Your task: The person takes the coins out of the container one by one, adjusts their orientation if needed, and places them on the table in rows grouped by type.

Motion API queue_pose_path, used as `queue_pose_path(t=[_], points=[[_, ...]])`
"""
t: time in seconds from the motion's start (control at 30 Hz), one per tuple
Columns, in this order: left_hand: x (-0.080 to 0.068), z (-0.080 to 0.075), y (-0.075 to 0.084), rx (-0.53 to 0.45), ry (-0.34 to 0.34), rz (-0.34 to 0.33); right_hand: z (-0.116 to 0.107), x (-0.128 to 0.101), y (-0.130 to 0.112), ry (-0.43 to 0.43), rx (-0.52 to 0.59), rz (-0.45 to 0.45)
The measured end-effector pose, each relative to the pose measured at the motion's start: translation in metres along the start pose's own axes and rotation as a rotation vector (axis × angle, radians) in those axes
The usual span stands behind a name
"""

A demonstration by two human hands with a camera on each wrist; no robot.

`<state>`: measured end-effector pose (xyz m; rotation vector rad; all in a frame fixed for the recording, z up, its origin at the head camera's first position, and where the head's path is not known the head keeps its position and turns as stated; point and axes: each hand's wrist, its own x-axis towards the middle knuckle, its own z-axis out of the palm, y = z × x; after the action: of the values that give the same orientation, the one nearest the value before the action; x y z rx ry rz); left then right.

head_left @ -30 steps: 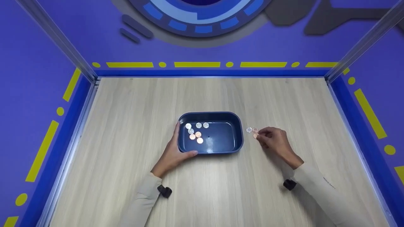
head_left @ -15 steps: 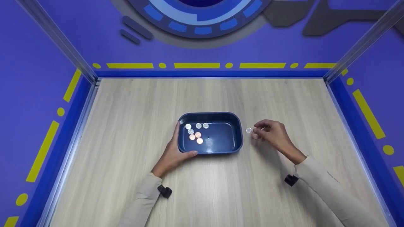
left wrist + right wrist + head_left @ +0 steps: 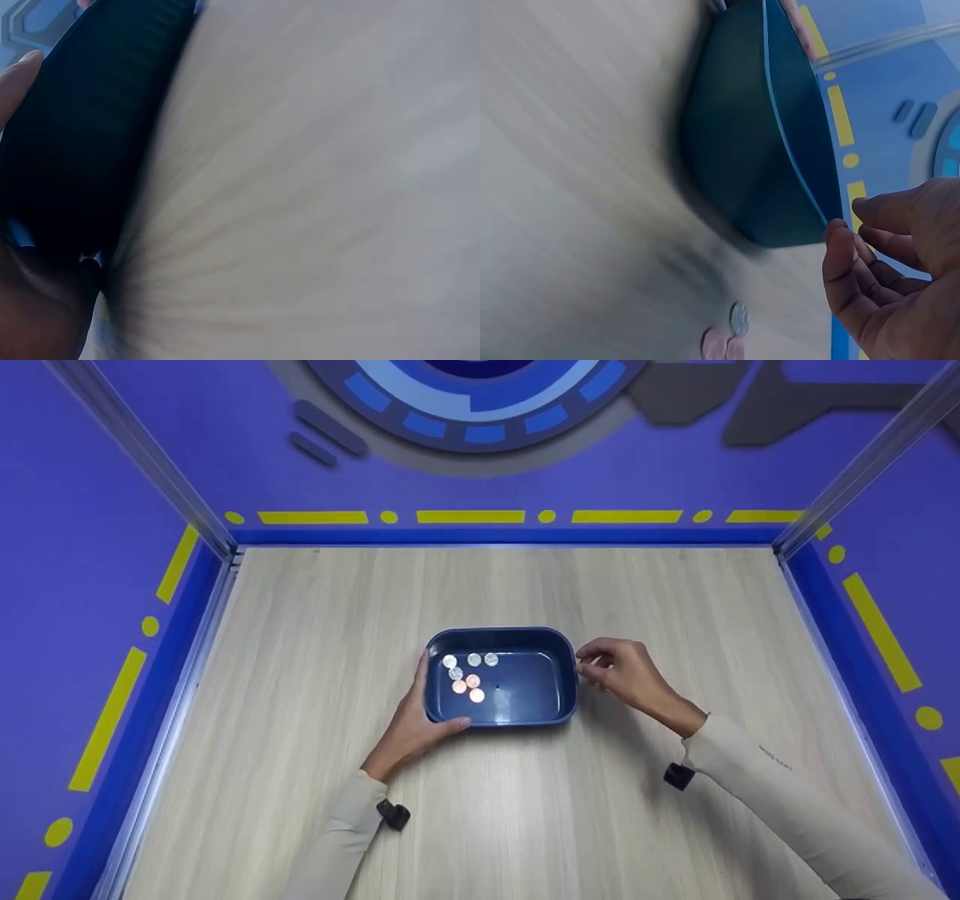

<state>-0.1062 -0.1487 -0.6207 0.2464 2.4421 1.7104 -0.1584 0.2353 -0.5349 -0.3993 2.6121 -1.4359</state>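
The dark blue rectangular container (image 3: pixel 529 690) sits mid-table with several silver and copper coins (image 3: pixel 474 681) lying flat toward its left side. My left hand (image 3: pixel 411 726) grips its left end, thumb along the near wall. At the opposite end, my right hand (image 3: pixel 619 669) is raised beside the rim, thumb and index fingertips close together. In the right wrist view, whether a coin is between those fingers cannot be made out. Below that hand on the table lie a silver coin (image 3: pixel 739 319) and two copper coins (image 3: pixel 713 345), hidden from the head view.
The wood-grain table (image 3: pixel 337 607) extends around the container. Blue walls with yellow markings (image 3: pixel 471 517) stand at its back and sides. Small black cameras (image 3: pixel 393 814) are worn at both wrists.
My right hand has lifted from the coins on the table and moved left to the container's right rim. My left hand and the container stay where they were.
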Motion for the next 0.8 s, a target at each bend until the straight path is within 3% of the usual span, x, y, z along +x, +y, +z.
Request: queue_pose_path(t=[0.13, 0.8], points=[[0.002, -0.001, -0.002, 0.017, -0.016, 0.032, 0.006, 0.005, -0.007, -0.03, -0.015, -0.034], [0.002, 0.0, -0.002, 0.001, -0.008, 0.038, 0.039, 0.039, -0.034, -0.204, -0.135, -0.173]])
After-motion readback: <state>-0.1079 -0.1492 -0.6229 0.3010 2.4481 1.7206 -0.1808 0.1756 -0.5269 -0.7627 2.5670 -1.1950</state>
